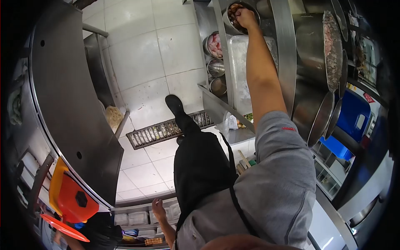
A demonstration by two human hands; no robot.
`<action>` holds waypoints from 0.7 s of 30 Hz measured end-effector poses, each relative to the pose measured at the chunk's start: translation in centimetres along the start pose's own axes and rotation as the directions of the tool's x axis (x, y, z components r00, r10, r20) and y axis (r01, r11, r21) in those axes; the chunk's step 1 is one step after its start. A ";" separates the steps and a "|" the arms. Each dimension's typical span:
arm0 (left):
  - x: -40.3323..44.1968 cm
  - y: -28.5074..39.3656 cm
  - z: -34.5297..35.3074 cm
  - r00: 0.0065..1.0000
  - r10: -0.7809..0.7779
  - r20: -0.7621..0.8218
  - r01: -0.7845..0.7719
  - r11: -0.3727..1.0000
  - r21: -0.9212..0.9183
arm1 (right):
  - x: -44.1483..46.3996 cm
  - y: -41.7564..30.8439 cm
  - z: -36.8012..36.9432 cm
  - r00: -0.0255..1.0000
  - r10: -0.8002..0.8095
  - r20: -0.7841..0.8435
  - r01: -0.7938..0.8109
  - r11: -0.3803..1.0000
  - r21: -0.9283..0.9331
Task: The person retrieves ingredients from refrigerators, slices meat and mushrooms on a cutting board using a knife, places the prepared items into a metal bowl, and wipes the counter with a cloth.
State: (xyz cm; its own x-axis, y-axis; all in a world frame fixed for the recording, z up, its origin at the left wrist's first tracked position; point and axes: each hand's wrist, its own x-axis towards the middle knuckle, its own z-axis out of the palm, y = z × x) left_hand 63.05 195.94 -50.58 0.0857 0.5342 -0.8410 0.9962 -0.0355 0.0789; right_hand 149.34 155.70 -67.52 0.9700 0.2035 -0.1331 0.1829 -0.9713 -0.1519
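My right arm stretches forward into an open steel compartment. At its end my right hand point(246, 18) dips into a round metal bowl point(256, 12) of glossy dark brown pieces, its fingers bent together among them; what they grip is hidden. Beside the bowl and under my forearm lies a translucent, whitish rectangular container point(241, 79). My left hand point(158, 209) hangs low at my left side with fingers loosely bent and apart, holding nothing visible, near white packs on a shelf point(137, 217).
Metal pots stand left of the compartment, one with pinkish pieces point(214, 45). Large steel pots point(310, 46) line the right. A steel counter point(75, 91) flanks the left, with an orange container point(77, 202). A floor grate point(162, 131) crosses the tiles. Another person's arm point(71, 241) shows lower left.
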 end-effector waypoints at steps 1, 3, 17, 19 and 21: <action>0.1 0.6 -0.3 1.000 0.003 -0.006 -0.003 1.000 0.030 | -0.1 -0.3 -0.4 1.000 0.005 0.000 -0.005 1.000 0.003; 1.2 -0.6 -0.4 0.999 0.025 -0.031 -0.025 0.999 -0.020 | -1.0 -1.2 -1.1 0.993 0.115 -0.030 -0.114 0.993 0.039; 0.5 1.2 -0.8 0.999 -0.019 -0.026 0.018 0.999 -0.034 | -2.5 -3.5 -1.3 0.979 0.177 0.105 -0.196 0.956 0.220; 0.6 0.8 -0.8 1.000 0.024 0.010 -0.022 0.990 -0.143 | -2.9 -3.2 -0.9 0.979 0.202 0.037 -0.205 0.967 0.151; 0.1 1.3 -0.9 0.999 -0.032 0.004 0.033 0.992 -0.119 | -3.0 -2.4 -0.8 0.966 0.257 -0.014 -0.246 0.938 0.246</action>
State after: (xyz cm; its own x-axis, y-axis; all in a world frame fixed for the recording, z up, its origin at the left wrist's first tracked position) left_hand 64.35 196.66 -50.08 0.0533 0.5317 -0.8453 0.9900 0.0825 0.1144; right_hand 146.12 157.36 -66.01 0.9865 -0.0549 -0.1543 -0.1066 -0.9305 -0.3505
